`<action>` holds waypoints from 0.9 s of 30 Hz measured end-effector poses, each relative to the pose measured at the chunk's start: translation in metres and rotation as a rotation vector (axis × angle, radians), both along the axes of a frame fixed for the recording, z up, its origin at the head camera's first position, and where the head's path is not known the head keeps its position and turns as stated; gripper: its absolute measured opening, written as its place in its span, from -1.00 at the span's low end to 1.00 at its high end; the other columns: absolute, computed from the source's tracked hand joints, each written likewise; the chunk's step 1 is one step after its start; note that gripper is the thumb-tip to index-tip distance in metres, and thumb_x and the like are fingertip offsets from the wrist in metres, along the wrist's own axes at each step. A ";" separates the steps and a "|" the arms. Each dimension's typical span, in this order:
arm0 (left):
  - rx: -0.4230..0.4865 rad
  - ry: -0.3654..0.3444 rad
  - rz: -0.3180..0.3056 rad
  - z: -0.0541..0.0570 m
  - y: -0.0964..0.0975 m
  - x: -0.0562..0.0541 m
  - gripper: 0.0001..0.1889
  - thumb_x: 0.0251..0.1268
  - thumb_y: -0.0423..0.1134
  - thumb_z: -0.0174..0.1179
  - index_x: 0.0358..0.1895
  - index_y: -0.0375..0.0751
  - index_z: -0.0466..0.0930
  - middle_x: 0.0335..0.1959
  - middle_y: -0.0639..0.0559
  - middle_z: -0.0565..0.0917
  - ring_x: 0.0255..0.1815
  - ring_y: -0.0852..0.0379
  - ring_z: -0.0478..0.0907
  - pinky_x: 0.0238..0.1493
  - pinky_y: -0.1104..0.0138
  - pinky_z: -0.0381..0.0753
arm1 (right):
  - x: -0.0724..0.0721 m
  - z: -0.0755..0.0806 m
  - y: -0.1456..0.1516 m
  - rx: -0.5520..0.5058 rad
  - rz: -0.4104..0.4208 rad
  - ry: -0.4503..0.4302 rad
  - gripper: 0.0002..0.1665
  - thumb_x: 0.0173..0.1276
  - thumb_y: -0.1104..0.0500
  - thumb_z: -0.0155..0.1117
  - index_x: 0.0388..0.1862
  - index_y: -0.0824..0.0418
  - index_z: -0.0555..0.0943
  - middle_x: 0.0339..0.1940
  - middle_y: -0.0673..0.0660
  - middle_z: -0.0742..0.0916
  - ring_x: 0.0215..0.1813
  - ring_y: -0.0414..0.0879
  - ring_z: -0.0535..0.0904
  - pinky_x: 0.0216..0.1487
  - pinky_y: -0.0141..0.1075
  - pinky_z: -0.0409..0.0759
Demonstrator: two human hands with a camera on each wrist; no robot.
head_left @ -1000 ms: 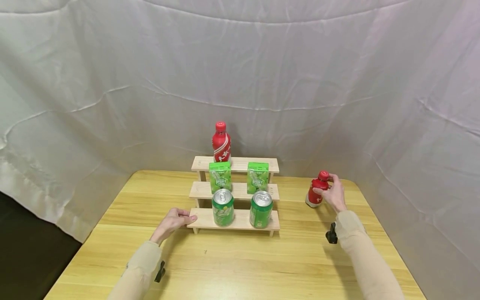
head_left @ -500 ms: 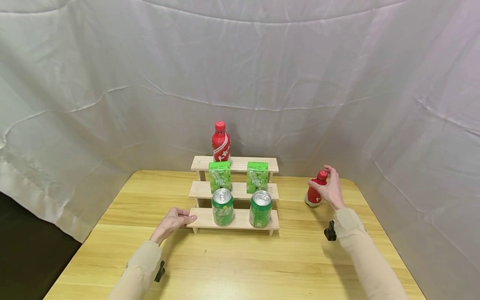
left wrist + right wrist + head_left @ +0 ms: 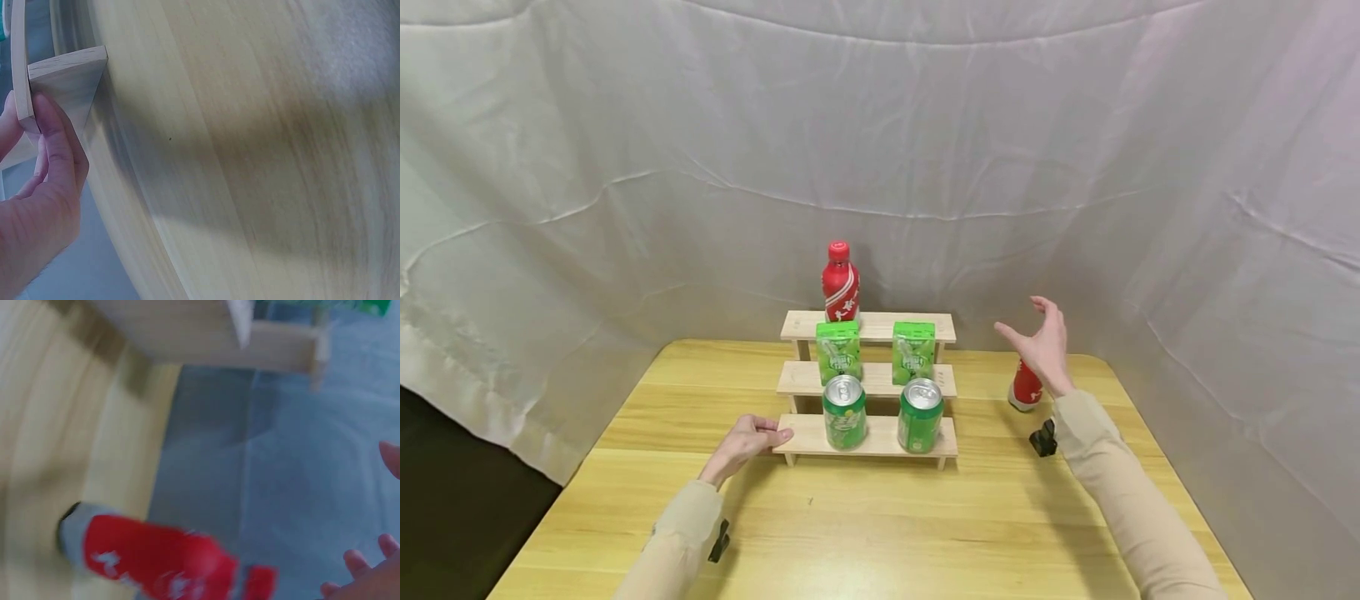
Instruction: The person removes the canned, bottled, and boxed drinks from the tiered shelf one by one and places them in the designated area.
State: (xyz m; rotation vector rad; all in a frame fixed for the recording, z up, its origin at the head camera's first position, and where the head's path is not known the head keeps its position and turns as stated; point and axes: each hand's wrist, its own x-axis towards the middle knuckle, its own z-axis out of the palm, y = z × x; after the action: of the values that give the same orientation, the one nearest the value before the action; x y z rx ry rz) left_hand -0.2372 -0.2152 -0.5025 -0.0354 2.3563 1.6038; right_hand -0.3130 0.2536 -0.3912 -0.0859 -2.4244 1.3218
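Note:
My left hand (image 3: 743,446) pinches the left end of the bottom step of a wooden three-step stand (image 3: 808,433); the left wrist view shows the thumb above and the fingers (image 3: 59,140) beneath the board. Over on the right, a red bottle (image 3: 1026,387) stands upright on the table. Above and in front of it is my right hand (image 3: 1043,342), thumb and fingers spread, holding nothing. That hand covers the bottle's top in the head view. In the right wrist view the whole red bottle (image 3: 162,556) shows, apart from the fingers.
On the stand's top step is another red bottle (image 3: 841,287). Two green juice boxes, left (image 3: 838,354) and right (image 3: 913,354), stand on the middle step. Two green cans, left (image 3: 845,417) and right (image 3: 920,419), occupy the bottom one. Grey curtain (image 3: 880,150) surrounds the wooden table (image 3: 880,525).
My right hand has let go of the right-hand red bottle and risen up and to the left, its fingers spreading. The bottle stays standing. My left hand keeps its place on the stand.

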 end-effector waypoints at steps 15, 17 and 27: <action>-0.018 -0.002 0.010 0.001 -0.001 0.000 -0.62 0.35 -0.26 0.30 -0.02 -0.60 0.53 -0.28 -0.11 0.67 -0.27 0.11 0.57 -0.04 0.16 0.67 | -0.003 0.069 -0.075 -0.062 0.161 0.002 -0.04 0.25 -0.05 0.48 0.50 0.20 0.23 0.51 0.30 0.38 0.54 0.18 0.25 0.54 0.12 0.27; -0.022 -0.003 0.007 0.001 -0.001 0.000 -0.62 0.35 -0.26 0.29 -0.03 -0.59 0.53 -0.29 -0.10 0.67 -0.27 0.11 0.56 -0.05 0.17 0.67 | -0.003 0.076 -0.087 -0.048 0.193 0.003 -0.04 0.25 -0.05 0.48 0.50 0.20 0.23 0.50 0.30 0.39 0.54 0.18 0.26 0.52 0.11 0.29; -0.012 -0.008 0.014 0.000 0.001 0.000 -0.69 0.34 -0.28 0.29 -0.09 -0.54 0.57 -0.34 -0.02 0.65 -0.31 0.13 0.55 -0.13 0.29 0.64 | -0.011 0.091 -0.146 -0.094 0.320 -0.041 -0.03 0.23 -0.03 0.50 0.51 0.16 0.23 0.51 0.29 0.39 0.54 0.16 0.27 0.53 0.08 0.32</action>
State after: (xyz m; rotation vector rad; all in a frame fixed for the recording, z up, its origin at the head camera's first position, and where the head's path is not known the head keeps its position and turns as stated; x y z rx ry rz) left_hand -0.2375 -0.2141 -0.5030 -0.0608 2.3642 1.5932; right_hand -0.3238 0.1080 -0.2998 0.2631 -2.4848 1.5825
